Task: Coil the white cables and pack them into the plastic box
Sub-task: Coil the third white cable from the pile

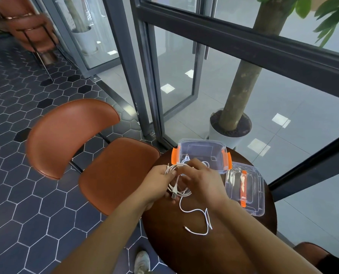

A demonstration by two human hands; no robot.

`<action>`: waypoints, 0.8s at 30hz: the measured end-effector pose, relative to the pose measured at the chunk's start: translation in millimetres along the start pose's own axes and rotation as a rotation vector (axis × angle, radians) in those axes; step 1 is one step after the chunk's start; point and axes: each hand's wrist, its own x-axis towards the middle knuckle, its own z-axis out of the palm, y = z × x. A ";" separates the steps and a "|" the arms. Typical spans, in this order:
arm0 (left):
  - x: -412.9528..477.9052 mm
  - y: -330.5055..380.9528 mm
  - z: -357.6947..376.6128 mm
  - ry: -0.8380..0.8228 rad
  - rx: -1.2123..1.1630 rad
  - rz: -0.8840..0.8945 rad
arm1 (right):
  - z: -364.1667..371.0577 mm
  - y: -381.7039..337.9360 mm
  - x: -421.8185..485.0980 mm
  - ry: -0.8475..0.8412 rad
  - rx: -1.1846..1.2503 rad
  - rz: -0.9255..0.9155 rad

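Left hand and right hand both hold the half-wound white cable, fingers closed on it, at the counter's ten o'clock. It looks light and floppy, best gripped across its loops. The plastic box waits at twelve.

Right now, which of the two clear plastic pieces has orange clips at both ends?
The deep box at the table's far edge. The lid to its right has only one orange strip along its middle.
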 end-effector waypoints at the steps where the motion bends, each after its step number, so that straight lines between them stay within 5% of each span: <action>1: 0.0 0.1 -0.4 0.001 -0.005 -0.004 | 0.7 0.5 -0.4 0.015 0.063 0.018; 8: 1.1 -3.5 0.8 0.042 0.092 -0.050 | -11.0 -3.1 15.0 0.147 0.574 0.305; 13: 6.5 -2.3 2.6 0.128 0.203 -0.052 | -46.7 2.0 32.0 0.403 1.178 0.764; 17: 5.4 4.1 -0.6 0.154 0.354 0.030 | -46.4 16.4 25.9 0.258 0.997 0.879; 21: 8.3 2.3 -0.7 0.145 0.322 0.057 | -36.6 22.6 15.8 0.071 0.595 0.740; 24: 8.2 1.4 -0.5 0.134 0.261 0.062 | -34.1 27.2 11.8 -0.103 0.514 0.702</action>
